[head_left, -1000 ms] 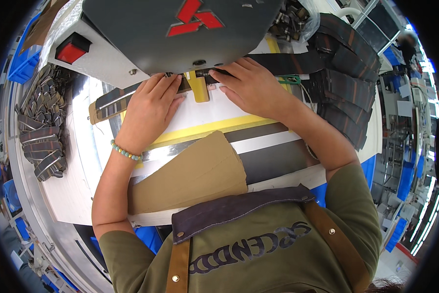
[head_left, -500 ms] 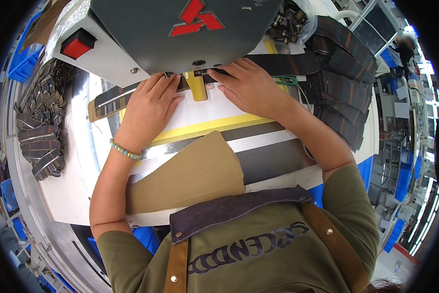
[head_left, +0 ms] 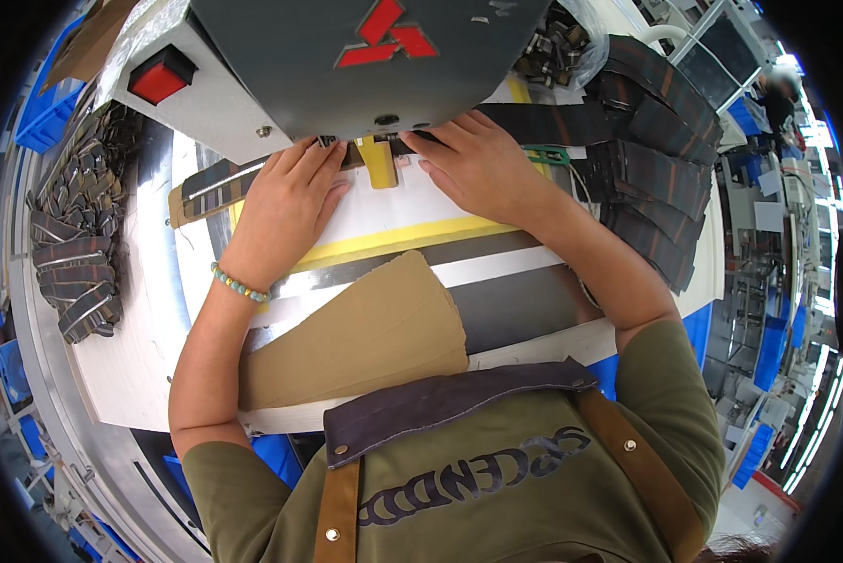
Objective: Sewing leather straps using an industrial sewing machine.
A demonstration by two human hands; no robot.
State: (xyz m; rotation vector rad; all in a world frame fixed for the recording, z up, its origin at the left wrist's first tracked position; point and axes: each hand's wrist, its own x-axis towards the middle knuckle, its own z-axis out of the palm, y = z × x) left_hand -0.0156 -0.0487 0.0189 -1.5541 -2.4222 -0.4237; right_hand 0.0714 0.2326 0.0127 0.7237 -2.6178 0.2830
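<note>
A dark striped fabric strip (head_left: 217, 186) runs across the work surface, under the head of a large grey machine (head_left: 375, 70). My left hand (head_left: 295, 192), with a beaded bracelet at the wrist, lies on the strip left of the machine's yellow guide piece (head_left: 377, 164). Its fingers are stretched out and the thumb points toward the guide. On the other side, my right hand (head_left: 482, 169) rests with extended fingers, index fingertip close to the guide and thumb apart below it. The machine head hides the working point and some fingertips.
A pile of dark striped strips (head_left: 651, 159) lies at the right, joined to the strip. More bunched fabric (head_left: 79, 244) sits at the left. A brown cardboard piece (head_left: 365, 333) lies before me. A red switch (head_left: 161, 79) and a bag of metal parts (head_left: 553, 47) flank the machine.
The whole view has shifted slightly, with the machine head appearing a little farther right. Both hands keep nearly the same place beside the yellow guide.
</note>
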